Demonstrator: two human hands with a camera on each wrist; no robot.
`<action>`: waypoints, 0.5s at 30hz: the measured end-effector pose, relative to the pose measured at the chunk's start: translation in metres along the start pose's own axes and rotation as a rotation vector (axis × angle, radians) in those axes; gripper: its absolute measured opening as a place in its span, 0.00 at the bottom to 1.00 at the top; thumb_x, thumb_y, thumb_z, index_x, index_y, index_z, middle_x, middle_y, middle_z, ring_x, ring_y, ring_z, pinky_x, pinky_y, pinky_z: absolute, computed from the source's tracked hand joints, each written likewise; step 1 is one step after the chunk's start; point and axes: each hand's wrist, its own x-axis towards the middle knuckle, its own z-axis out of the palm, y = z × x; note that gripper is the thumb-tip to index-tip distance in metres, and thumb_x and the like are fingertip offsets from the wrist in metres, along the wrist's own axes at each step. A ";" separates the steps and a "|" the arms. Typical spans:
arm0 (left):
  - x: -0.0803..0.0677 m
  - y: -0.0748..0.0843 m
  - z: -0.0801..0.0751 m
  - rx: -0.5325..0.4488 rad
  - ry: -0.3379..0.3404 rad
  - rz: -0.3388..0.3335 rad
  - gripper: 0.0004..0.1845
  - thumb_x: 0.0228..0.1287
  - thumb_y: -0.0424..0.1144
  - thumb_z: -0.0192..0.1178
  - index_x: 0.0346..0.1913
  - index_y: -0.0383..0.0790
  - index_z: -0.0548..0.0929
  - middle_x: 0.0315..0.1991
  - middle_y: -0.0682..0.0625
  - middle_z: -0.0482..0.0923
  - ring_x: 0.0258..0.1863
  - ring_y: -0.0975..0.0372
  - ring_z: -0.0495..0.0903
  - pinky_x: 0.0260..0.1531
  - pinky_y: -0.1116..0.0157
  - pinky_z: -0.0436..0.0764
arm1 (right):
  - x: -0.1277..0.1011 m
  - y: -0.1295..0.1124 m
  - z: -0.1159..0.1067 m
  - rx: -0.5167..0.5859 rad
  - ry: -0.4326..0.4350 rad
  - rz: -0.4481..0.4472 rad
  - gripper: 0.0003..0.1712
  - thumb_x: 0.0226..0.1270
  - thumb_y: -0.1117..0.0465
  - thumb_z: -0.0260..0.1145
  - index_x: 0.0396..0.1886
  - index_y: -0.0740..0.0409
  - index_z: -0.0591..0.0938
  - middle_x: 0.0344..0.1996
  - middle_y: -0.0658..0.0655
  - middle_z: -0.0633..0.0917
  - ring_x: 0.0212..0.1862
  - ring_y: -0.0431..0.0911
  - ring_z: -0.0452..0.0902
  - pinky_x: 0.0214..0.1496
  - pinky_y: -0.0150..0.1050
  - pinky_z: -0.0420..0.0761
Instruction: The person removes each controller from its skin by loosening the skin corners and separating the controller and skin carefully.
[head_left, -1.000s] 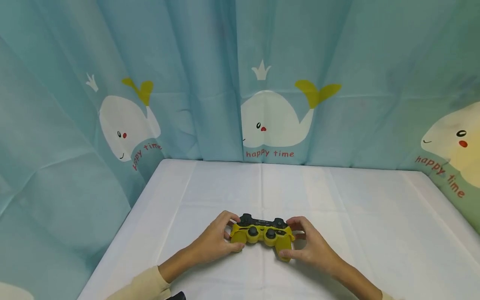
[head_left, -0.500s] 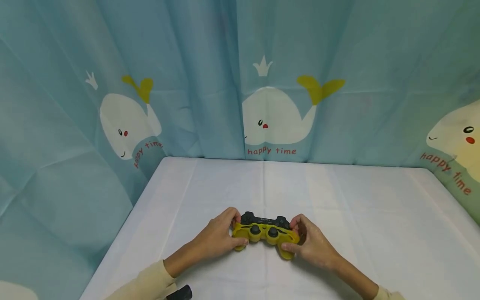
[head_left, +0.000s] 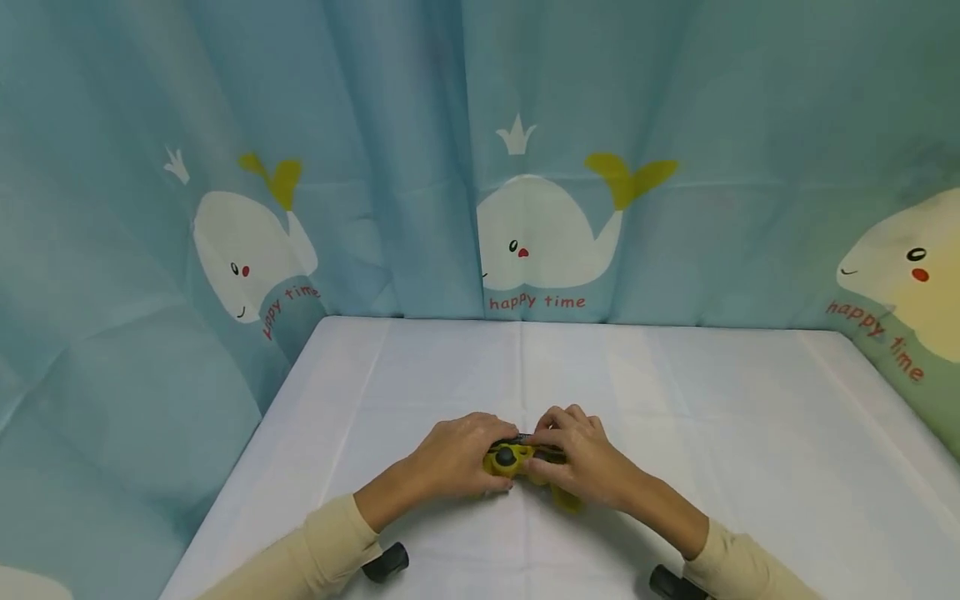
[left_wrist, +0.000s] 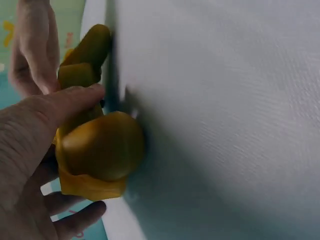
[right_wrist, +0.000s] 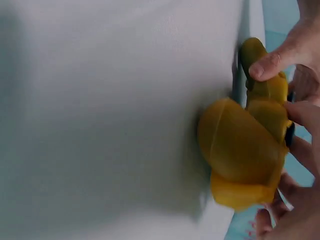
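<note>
Both hands [head_left: 525, 458] hide most of the yellow controller [head_left: 504, 457], covering its buttons.

Counter [head_left: 675, 400] w/ white cloth, faint fold creases running front to back. Behind and on both sides hangs a teal curtain [head_left: 375, 125], draped in folds, closing off the space. Printed on it: white whales [head_left: 547, 233] w/ yellow tails, small crowns, red "happy time" lettering. Light soft, even.
</note>
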 end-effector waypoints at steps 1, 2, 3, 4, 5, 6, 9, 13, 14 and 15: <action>-0.001 -0.001 0.002 0.017 0.007 0.014 0.32 0.58 0.55 0.75 0.63 0.46 0.81 0.60 0.54 0.80 0.61 0.59 0.76 0.51 0.60 0.81 | 0.003 -0.002 0.002 -0.010 0.011 -0.007 0.11 0.69 0.48 0.71 0.43 0.48 0.90 0.43 0.40 0.77 0.46 0.41 0.67 0.49 0.50 0.66; -0.001 -0.002 0.003 0.034 0.017 0.031 0.32 0.58 0.54 0.75 0.63 0.46 0.81 0.60 0.54 0.80 0.61 0.59 0.77 0.50 0.59 0.81 | 0.006 -0.004 0.004 -0.019 0.026 -0.009 0.08 0.68 0.51 0.73 0.39 0.48 0.89 0.41 0.41 0.78 0.45 0.41 0.69 0.50 0.49 0.69; -0.002 -0.003 0.005 0.047 0.032 0.047 0.32 0.58 0.54 0.75 0.63 0.45 0.81 0.60 0.54 0.80 0.61 0.59 0.77 0.50 0.60 0.81 | 0.007 -0.007 0.006 -0.028 0.046 -0.013 0.05 0.66 0.54 0.74 0.36 0.49 0.88 0.39 0.42 0.79 0.45 0.42 0.70 0.49 0.48 0.71; -0.002 -0.004 0.007 0.051 0.046 0.059 0.32 0.58 0.53 0.75 0.63 0.44 0.82 0.60 0.54 0.80 0.61 0.59 0.77 0.50 0.60 0.81 | 0.008 -0.010 0.008 -0.037 0.064 -0.010 0.04 0.66 0.56 0.74 0.34 0.50 0.87 0.38 0.42 0.80 0.44 0.42 0.72 0.49 0.48 0.73; -0.003 -0.004 0.008 0.045 0.055 0.070 0.32 0.57 0.52 0.75 0.63 0.44 0.82 0.60 0.54 0.80 0.61 0.59 0.77 0.51 0.60 0.81 | 0.008 -0.012 0.010 -0.039 0.081 0.002 0.04 0.65 0.59 0.73 0.32 0.50 0.86 0.37 0.43 0.81 0.44 0.42 0.73 0.48 0.47 0.75; -0.003 -0.005 0.009 0.028 0.064 0.077 0.31 0.57 0.51 0.76 0.62 0.43 0.82 0.60 0.54 0.80 0.61 0.59 0.76 0.52 0.61 0.81 | 0.008 -0.015 0.012 -0.032 0.094 0.020 0.04 0.66 0.60 0.72 0.31 0.50 0.85 0.37 0.43 0.81 0.43 0.42 0.73 0.48 0.46 0.76; -0.002 -0.009 0.011 -0.036 0.079 0.091 0.31 0.55 0.48 0.77 0.61 0.42 0.83 0.59 0.55 0.80 0.60 0.61 0.75 0.55 0.64 0.78 | 0.010 -0.023 0.017 0.054 0.121 0.121 0.05 0.67 0.64 0.69 0.31 0.51 0.83 0.36 0.43 0.82 0.43 0.42 0.73 0.47 0.46 0.74; 0.000 -0.012 0.012 -0.066 0.091 0.113 0.30 0.52 0.45 0.78 0.59 0.41 0.84 0.57 0.55 0.81 0.57 0.62 0.75 0.56 0.68 0.75 | 0.015 -0.030 0.019 0.218 0.139 0.271 0.06 0.69 0.66 0.68 0.32 0.52 0.84 0.35 0.44 0.81 0.43 0.44 0.71 0.47 0.49 0.70; 0.000 -0.012 0.013 -0.065 0.098 0.120 0.29 0.51 0.45 0.79 0.58 0.41 0.85 0.56 0.55 0.82 0.56 0.62 0.75 0.56 0.69 0.74 | 0.016 -0.032 0.019 0.254 0.140 0.302 0.05 0.69 0.66 0.68 0.32 0.53 0.84 0.35 0.45 0.81 0.44 0.45 0.70 0.47 0.49 0.70; 0.001 -0.013 0.014 -0.063 0.109 0.124 0.29 0.50 0.45 0.79 0.57 0.41 0.85 0.55 0.55 0.82 0.54 0.62 0.75 0.54 0.69 0.74 | 0.017 -0.033 0.019 0.287 0.141 0.329 0.05 0.70 0.66 0.67 0.33 0.54 0.85 0.36 0.45 0.81 0.44 0.45 0.70 0.47 0.49 0.70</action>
